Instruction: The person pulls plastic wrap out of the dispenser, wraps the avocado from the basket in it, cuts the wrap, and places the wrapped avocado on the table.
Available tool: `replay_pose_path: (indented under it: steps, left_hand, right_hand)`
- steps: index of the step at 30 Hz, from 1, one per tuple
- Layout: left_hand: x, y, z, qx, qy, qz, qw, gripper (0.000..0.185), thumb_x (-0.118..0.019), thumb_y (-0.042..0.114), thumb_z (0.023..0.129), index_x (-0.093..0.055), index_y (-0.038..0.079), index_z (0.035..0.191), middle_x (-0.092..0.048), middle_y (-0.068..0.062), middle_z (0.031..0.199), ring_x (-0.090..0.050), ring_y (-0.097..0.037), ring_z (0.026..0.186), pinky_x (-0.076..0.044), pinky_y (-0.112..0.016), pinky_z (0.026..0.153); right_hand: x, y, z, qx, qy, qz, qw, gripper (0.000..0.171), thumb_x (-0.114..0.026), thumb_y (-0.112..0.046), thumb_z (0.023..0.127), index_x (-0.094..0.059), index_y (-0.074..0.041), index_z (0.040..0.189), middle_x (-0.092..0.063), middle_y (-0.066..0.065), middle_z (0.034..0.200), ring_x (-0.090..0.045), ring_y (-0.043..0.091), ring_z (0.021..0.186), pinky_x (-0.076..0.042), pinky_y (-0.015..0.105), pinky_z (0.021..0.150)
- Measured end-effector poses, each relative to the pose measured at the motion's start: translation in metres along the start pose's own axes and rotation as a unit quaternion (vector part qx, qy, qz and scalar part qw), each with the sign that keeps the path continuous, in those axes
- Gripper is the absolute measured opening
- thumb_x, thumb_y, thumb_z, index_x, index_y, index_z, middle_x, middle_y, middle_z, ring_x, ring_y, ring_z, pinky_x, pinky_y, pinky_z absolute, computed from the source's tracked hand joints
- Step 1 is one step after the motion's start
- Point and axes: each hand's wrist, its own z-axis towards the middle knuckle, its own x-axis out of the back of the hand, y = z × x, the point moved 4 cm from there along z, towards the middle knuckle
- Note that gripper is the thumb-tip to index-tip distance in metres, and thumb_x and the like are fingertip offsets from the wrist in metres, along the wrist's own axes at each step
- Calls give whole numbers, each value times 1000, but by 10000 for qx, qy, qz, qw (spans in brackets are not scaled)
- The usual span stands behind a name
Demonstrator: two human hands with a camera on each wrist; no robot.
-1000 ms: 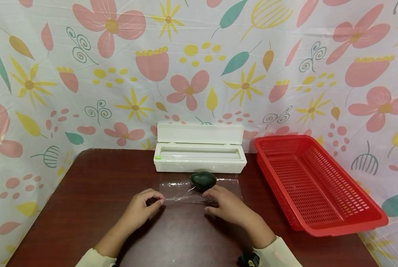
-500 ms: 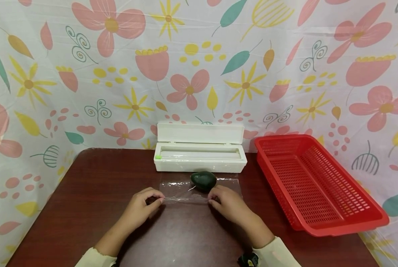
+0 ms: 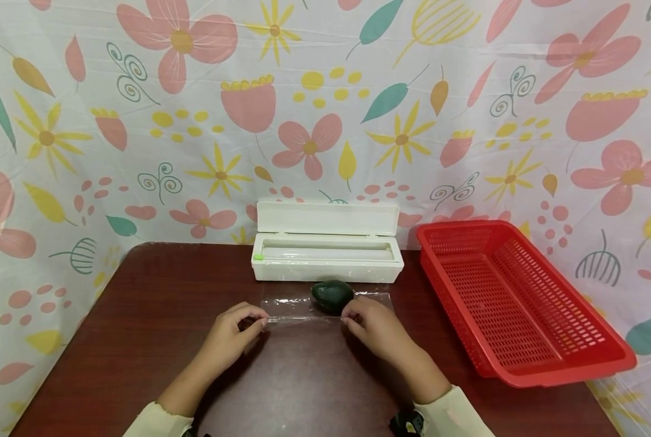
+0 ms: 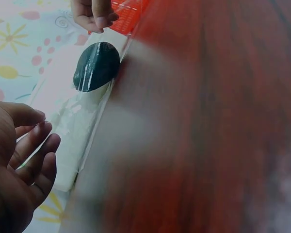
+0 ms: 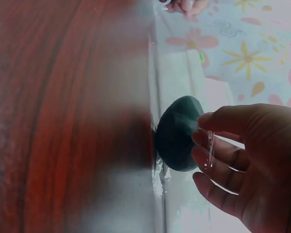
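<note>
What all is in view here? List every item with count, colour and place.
avocado: one, dark green, on the wrap, in front of the dispenser
wrap: one sheet, clear, on the table, near edge lifted
dispenser: one, white, lid open, at the table's back
basket: one, red, on the right of the table
table: one, dark brown wood
backdrop: one, white with flowers, behind the table
left hand: pinches the wrap's near edge
right hand: pinches the wrap's near edge, beside the avocado

Dark green avocado (image 3: 333,295) on clear film sheet (image 3: 293,308), near edge lifted.
</note>
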Motion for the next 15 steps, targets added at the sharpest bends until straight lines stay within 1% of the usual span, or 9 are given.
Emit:
replay_pose_path:
  steps: [5,11,15]
  left_hand:
    - [0,2,3,-78,184,-56,9998,8,-75,11,91,-76,16,96,-67,9,90,-56,-4,72,-50,-22,63]
    - [0,6,5,-53,330,-99,9994,7,-73,12,92,-76,16,97,-66,11,96,-57,-6,79,-50,-23,68]
    - [1,10,8,-55,436,-169,9989,6,-72,13,93,-75,16,98,-65,12,100,-56,-7,82,-48,-23,69]
  right_hand:
    - [3,1,1,-54,254,4,9997,10,-76,-10,86,-71,-17,88,-64,-7,83,-63,9,78,-52,25,72]
    - [6,2,3,-241,399,17,9989,11,-78,-9,85,-71,-18,86,-61,-7,81,-63,14,76,-51,25,70]
    - [8,3,4,-260,458,18,9986,11,-77,-10,86,-70,-19,86,-59,-6,82,-61,15,76,-49,25,70]
